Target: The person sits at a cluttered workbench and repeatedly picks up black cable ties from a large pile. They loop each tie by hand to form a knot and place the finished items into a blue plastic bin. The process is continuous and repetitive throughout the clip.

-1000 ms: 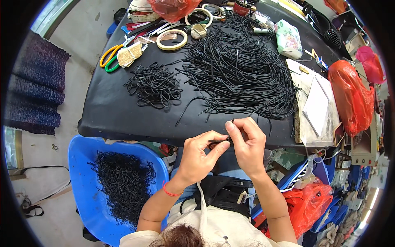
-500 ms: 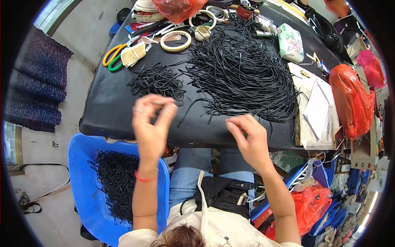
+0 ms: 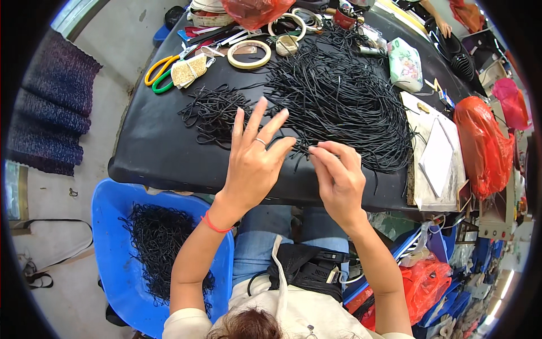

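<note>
My left hand [image 3: 254,164] is over the front part of the black table, its fingers spread and its thumb and index fingertips apart. Close to its right, my right hand [image 3: 341,178] is closed, with thumb and fingertips pinched on what looks like a thin black cord [image 3: 303,149]. Just beyond both hands lies a large heap of long black cords [image 3: 344,107]. A smaller pile of looped black cords [image 3: 217,110] sits left of it, partly behind my left fingers. Whether the pinched cord is joined to the heap is hidden.
A blue tub [image 3: 107,254] holding tangled black cord loops stands at my left. Scissors [image 3: 161,73], a tape roll [image 3: 249,55] and a tissue pack [image 3: 405,65] lie farther back. A white board [image 3: 440,164] and a red bag [image 3: 483,147] are on the right. Another person's hand [image 3: 444,28] shows far right.
My left hand has moved right, toward my right hand, and its fingers have spread. A loose cord at the heap's left front has left its place. Another person's hand has appeared far right.
</note>
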Available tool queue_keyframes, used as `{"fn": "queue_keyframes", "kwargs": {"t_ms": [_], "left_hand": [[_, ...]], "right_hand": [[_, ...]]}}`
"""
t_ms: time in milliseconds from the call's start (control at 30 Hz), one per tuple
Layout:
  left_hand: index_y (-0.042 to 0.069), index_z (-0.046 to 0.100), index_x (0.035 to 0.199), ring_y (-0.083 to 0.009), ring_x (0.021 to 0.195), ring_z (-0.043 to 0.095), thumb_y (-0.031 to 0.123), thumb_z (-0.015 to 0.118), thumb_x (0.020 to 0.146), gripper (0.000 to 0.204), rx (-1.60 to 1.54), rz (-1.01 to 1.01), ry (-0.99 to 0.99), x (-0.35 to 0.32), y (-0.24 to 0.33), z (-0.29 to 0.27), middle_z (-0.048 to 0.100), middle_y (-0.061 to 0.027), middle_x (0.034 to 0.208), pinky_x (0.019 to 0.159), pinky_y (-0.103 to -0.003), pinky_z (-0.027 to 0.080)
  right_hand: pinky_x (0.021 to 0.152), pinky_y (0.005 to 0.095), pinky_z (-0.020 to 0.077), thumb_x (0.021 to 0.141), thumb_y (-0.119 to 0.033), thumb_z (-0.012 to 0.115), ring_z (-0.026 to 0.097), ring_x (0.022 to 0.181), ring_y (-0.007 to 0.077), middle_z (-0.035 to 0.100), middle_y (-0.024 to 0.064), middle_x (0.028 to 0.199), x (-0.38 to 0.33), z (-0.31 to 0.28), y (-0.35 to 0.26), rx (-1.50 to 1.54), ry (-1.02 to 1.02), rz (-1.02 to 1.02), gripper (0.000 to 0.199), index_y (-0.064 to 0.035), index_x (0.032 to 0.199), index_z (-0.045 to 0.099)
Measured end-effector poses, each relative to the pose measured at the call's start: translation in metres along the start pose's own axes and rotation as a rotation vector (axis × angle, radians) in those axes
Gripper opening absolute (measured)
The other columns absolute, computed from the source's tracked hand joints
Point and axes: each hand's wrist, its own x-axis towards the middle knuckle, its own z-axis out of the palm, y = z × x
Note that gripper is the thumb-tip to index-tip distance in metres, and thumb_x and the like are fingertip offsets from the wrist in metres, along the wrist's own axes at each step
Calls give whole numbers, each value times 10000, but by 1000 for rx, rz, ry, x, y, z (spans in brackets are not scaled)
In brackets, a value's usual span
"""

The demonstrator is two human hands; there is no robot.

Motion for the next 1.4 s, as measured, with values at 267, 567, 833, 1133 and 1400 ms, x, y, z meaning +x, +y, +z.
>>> {"fn": "queue_keyframes", "kwargs": {"t_ms": [267,567,833,1133,1400], "left_hand": [[29,613,1013,-207,681,568,57,580,840,179,-537,-118,-106,19,38,-7,607,-96,863,722,-299,457],[-13,611,1000,-102,744,594,126,546,890,188,-1177,-692,-365,-5,48,-36,640,-72,890,639,-241,478],[3,598,1012,-162,790,651,125,540,901,175,-1632,-1061,-77,-15,55,-10,642,-91,909,669,-237,560],[24,596,975,-131,843,604,99,492,916,142,-1753,-995,244,-24,55,5,620,-75,951,795,-324,520],[24,608,962,-83,747,553,112,564,885,125,-1724,-1094,-114,-29,46,-5,606,-23,839,738,-262,497]], "right_hand": [[555,250,468,756,43,650,572,687,168,576,85,831,10,-41,-15,132,147,107,220,-35,961,647],[476,235,406,724,20,694,500,563,108,546,45,760,15,-61,-2,87,140,199,210,-58,918,670],[566,284,476,764,23,629,576,675,197,565,85,807,7,-24,-29,336,-41,239,172,-25,930,625],[571,293,482,741,9,656,602,668,200,618,83,798,1,-24,-29,336,-123,228,199,-43,933,648],[576,322,462,664,40,658,552,687,238,551,84,767,1,-25,-22,137,-82,-57,229,-20,878,600]]}}
